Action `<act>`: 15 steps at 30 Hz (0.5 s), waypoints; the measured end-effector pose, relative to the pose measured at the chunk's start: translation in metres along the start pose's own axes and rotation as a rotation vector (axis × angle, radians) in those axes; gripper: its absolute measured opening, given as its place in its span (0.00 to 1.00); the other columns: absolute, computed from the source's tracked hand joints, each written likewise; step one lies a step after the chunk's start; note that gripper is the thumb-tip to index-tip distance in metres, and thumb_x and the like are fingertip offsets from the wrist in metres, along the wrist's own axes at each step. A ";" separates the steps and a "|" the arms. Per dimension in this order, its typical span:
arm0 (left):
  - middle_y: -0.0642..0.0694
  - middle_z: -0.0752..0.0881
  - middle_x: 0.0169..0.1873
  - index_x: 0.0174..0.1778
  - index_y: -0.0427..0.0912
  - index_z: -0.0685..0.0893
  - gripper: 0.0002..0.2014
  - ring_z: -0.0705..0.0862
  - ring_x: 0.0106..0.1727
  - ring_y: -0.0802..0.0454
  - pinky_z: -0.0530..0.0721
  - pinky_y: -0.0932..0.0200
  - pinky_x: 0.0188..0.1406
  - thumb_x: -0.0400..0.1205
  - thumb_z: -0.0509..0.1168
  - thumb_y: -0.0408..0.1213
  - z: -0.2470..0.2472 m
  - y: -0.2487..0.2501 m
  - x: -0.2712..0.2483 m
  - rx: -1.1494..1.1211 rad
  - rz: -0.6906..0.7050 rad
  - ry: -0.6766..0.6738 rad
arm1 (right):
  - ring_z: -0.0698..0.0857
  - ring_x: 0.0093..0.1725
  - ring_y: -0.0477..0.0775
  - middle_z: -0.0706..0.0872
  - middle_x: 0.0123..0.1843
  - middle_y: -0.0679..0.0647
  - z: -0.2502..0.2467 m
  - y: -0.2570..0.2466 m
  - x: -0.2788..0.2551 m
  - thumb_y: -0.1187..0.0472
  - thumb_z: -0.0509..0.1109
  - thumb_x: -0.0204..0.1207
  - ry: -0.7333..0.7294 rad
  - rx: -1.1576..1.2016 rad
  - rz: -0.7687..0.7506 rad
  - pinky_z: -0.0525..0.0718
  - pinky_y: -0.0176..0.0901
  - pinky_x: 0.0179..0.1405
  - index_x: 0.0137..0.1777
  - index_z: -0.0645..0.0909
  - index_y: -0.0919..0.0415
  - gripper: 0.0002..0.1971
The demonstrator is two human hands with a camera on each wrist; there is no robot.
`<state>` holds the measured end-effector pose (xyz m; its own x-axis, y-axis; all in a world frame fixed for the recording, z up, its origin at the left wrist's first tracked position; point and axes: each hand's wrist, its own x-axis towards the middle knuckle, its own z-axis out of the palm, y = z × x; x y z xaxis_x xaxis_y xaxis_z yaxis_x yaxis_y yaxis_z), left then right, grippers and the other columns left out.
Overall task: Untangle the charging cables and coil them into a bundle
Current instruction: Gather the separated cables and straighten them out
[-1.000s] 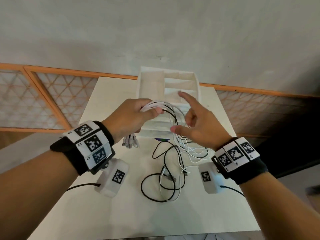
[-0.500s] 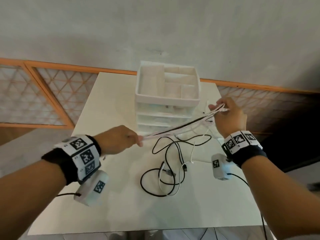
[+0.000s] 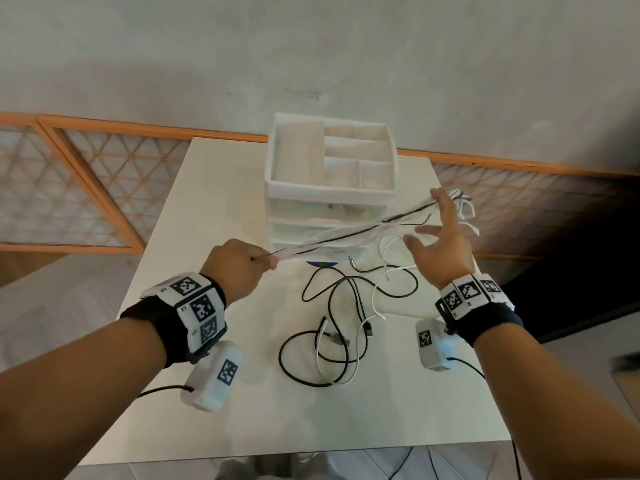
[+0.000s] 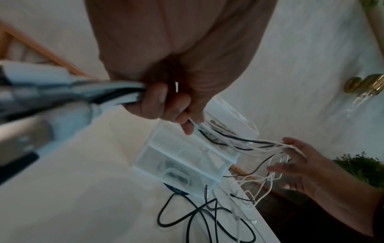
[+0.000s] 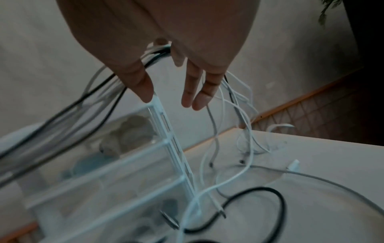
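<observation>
Several white and black charging cables [image 3: 346, 236] stretch taut in the air between my two hands, in front of the drawer unit. My left hand [image 3: 239, 268] grips one end of them in a fist; the left wrist view shows the strands [image 4: 239, 141] leaving its curled fingers [image 4: 166, 102]. My right hand [image 3: 440, 237] is spread with straight fingers, and the strands run across and between them [image 5: 83, 102]. Their free ends hang down behind that hand [image 5: 234, 102]. More black and white cables [image 3: 332, 327] lie tangled on the table below.
A white drawer organiser [image 3: 329, 192] with an open compartment tray on top stands at the back middle of the white table [image 3: 207, 209]. A small dark disc [image 3: 322, 264] lies at its foot. An orange lattice railing [image 3: 86, 174] runs behind the table.
My right hand, which pinched the far end of the strands half a second ago, has spread its fingers and come slightly nearer. The left hand keeps its grip and has hardly moved.
</observation>
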<state>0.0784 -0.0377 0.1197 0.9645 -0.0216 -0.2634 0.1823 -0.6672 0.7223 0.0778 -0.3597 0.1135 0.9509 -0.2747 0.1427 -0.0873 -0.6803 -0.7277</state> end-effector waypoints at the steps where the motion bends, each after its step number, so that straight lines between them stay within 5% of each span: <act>1: 0.41 0.87 0.39 0.47 0.43 0.93 0.11 0.83 0.44 0.42 0.78 0.57 0.42 0.84 0.67 0.44 0.000 0.001 0.000 0.000 0.003 0.013 | 0.85 0.57 0.41 0.63 0.85 0.37 -0.001 -0.003 0.005 0.63 0.76 0.77 -0.004 -0.008 -0.010 0.84 0.35 0.51 0.84 0.55 0.39 0.43; 4: 0.41 0.85 0.36 0.42 0.40 0.90 0.14 0.80 0.37 0.44 0.75 0.58 0.37 0.85 0.65 0.45 0.004 -0.002 0.003 -0.011 -0.005 0.045 | 0.89 0.57 0.54 0.74 0.80 0.43 0.006 -0.001 0.010 0.60 0.75 0.77 -0.142 -0.019 0.095 0.87 0.55 0.61 0.84 0.51 0.34 0.45; 6: 0.46 0.84 0.34 0.42 0.44 0.90 0.14 0.76 0.30 0.50 0.71 0.60 0.30 0.86 0.64 0.45 0.005 -0.001 0.003 -0.004 -0.013 0.042 | 0.90 0.57 0.61 0.87 0.66 0.48 0.018 0.011 0.002 0.60 0.74 0.78 -0.178 -0.031 0.185 0.88 0.65 0.61 0.79 0.57 0.33 0.38; 9: 0.43 0.83 0.31 0.44 0.44 0.91 0.14 0.72 0.24 0.49 0.69 0.59 0.28 0.87 0.63 0.44 0.005 -0.001 0.003 -0.047 0.005 0.010 | 0.91 0.41 0.52 0.92 0.46 0.49 0.044 0.026 -0.025 0.62 0.71 0.79 -0.219 -0.124 0.182 0.92 0.58 0.49 0.62 0.75 0.42 0.17; 10: 0.43 0.82 0.30 0.44 0.44 0.91 0.14 0.71 0.24 0.49 0.68 0.59 0.29 0.87 0.63 0.44 0.004 0.000 0.004 -0.086 0.011 0.003 | 0.91 0.43 0.50 0.92 0.51 0.48 0.053 0.031 -0.035 0.60 0.71 0.79 -0.318 -0.163 0.152 0.91 0.55 0.54 0.60 0.79 0.41 0.14; 12: 0.46 0.78 0.27 0.45 0.43 0.92 0.13 0.69 0.25 0.49 0.67 0.58 0.32 0.86 0.64 0.44 0.000 0.003 0.004 -0.175 0.022 0.003 | 0.85 0.64 0.53 0.85 0.69 0.48 0.070 0.048 -0.049 0.53 0.72 0.80 -0.584 -0.311 0.121 0.78 0.50 0.74 0.72 0.78 0.38 0.21; 15: 0.50 0.76 0.24 0.46 0.41 0.92 0.13 0.69 0.26 0.50 0.68 0.57 0.33 0.86 0.65 0.44 -0.010 0.011 0.008 -0.271 0.059 0.035 | 0.71 0.81 0.57 0.72 0.82 0.52 0.078 0.074 -0.045 0.43 0.68 0.81 -0.718 -0.562 0.200 0.69 0.54 0.81 0.78 0.73 0.36 0.25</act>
<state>0.0896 -0.0371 0.1320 0.9801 -0.0254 -0.1969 0.1657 -0.4417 0.8818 0.0512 -0.3452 0.0009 0.8420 -0.0646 -0.5355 -0.2222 -0.9462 -0.2354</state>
